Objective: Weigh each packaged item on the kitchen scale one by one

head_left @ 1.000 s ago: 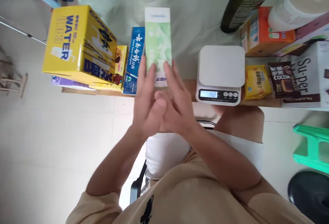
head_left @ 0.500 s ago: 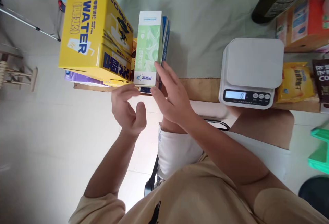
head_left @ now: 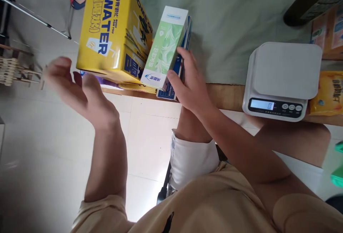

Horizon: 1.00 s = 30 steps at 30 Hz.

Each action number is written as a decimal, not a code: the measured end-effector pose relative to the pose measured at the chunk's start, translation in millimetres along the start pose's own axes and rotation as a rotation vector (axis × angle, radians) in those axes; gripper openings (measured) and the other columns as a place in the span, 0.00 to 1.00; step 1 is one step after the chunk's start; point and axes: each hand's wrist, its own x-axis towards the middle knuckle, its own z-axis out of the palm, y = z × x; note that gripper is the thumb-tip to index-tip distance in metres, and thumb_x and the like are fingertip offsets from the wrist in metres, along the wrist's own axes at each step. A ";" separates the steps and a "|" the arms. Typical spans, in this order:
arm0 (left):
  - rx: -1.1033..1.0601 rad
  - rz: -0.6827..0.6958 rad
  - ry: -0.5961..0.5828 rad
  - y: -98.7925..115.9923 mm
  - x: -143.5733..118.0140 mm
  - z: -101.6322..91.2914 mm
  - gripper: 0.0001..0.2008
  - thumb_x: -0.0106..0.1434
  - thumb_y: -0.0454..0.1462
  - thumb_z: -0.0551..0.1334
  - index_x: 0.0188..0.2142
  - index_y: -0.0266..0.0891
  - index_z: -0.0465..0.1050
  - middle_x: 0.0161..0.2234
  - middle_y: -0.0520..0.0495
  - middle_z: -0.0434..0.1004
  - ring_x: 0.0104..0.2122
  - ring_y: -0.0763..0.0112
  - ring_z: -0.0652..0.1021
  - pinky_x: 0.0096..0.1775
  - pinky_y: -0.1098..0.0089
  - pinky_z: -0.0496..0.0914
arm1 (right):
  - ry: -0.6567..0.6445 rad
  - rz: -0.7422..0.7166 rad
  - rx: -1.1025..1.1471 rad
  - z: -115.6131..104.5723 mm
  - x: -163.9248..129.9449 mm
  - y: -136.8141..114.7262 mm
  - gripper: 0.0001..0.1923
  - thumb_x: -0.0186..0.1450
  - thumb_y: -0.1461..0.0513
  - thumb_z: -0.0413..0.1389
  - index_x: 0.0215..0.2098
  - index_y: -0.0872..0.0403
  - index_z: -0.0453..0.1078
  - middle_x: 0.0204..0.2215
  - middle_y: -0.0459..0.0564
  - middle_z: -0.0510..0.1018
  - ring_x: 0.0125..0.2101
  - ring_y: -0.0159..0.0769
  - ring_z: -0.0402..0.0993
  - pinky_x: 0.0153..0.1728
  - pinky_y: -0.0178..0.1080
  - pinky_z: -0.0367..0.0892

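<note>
Right hand (head_left: 191, 88) rests against the side of the tall green-and-white cardboard carton (head_left: 166, 47), fingers (head_left: 187, 59) curled loosely along its right face and onto the blue printed box (head_left: 180, 69) just behind it, thumb at the lower corner; contact reads as a steadying press, not a firm pinch. The carton stands tilted, leaning left toward the large yellow cardboard box marked WATER (head_left: 112, 33), its base near the front edge of the wooden desk (head_left: 227, 95). Left hand (head_left: 77, 92) is raised well apart from the boxes, out over the tiled floor, palm open, fingers spread and holding nothing; it is slightly blurred. A flat purple item (head_left: 104, 82) lies under the yellow box. To the right, a white digital kitchen scale (head_left: 284, 77) sits at the desk edge, platform bare, display lit with what looks like a zero. A yellow snack packet (head_left: 328, 92) lies just beside the scale. Pale green cloth (head_left: 227, 19) covers the desk behind. Risk as judged: the carton is off-vertical and close to the edge, so if the right hand lets go or pushes sideways it could topple forward off the desk, or slide against the blue box and drag that out with it. The yellow box overhangs the purple item somewhat; a knock could shift the stack.
</note>
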 end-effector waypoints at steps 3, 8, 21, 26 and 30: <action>-0.009 -0.175 -0.209 -24.7 35.5 -2.0 0.23 0.62 0.52 0.71 0.43 0.38 0.70 0.42 0.49 0.69 0.47 0.65 0.74 0.60 0.55 0.73 | 0.042 0.082 0.001 0.9 16.3 1.4 0.39 0.71 0.49 0.57 0.75 0.51 0.54 0.77 0.49 0.60 0.79 0.52 0.49 0.82 0.60 0.50; -0.019 -0.439 -0.310 -13.9 47.6 13.5 0.13 0.61 0.37 0.68 0.44 0.35 0.72 0.38 0.52 0.76 0.46 0.63 0.80 0.62 0.50 0.76 | -0.012 0.129 -0.049 -1.6 30.1 -13.1 0.35 0.72 0.56 0.52 0.76 0.45 0.55 0.77 0.41 0.60 0.81 0.48 0.44 0.83 0.60 0.44; -0.100 -0.411 -0.457 5.5 52.3 5.8 0.19 0.54 0.47 0.72 0.43 0.42 0.78 0.36 0.55 0.76 0.40 0.65 0.76 0.60 0.48 0.79 | -0.110 0.193 -0.165 -0.2 27.0 -30.5 0.36 0.76 0.52 0.49 0.80 0.45 0.49 0.79 0.34 0.53 0.83 0.45 0.31 0.83 0.57 0.44; -0.102 -0.440 -0.470 5.8 55.2 4.1 0.25 0.53 0.50 0.74 0.47 0.42 0.80 0.39 0.54 0.78 0.43 0.62 0.76 0.62 0.43 0.77 | -0.136 0.207 -0.133 -0.5 26.9 -31.4 0.37 0.77 0.53 0.49 0.80 0.46 0.46 0.80 0.33 0.49 0.83 0.44 0.28 0.84 0.54 0.40; -0.068 -0.463 -0.498 4.7 50.6 4.4 0.28 0.53 0.55 0.75 0.47 0.44 0.78 0.42 0.56 0.80 0.46 0.61 0.77 0.65 0.42 0.75 | -0.101 0.198 -0.105 2.1 27.8 -27.5 0.37 0.76 0.52 0.51 0.80 0.49 0.49 0.80 0.38 0.50 0.83 0.46 0.29 0.85 0.56 0.41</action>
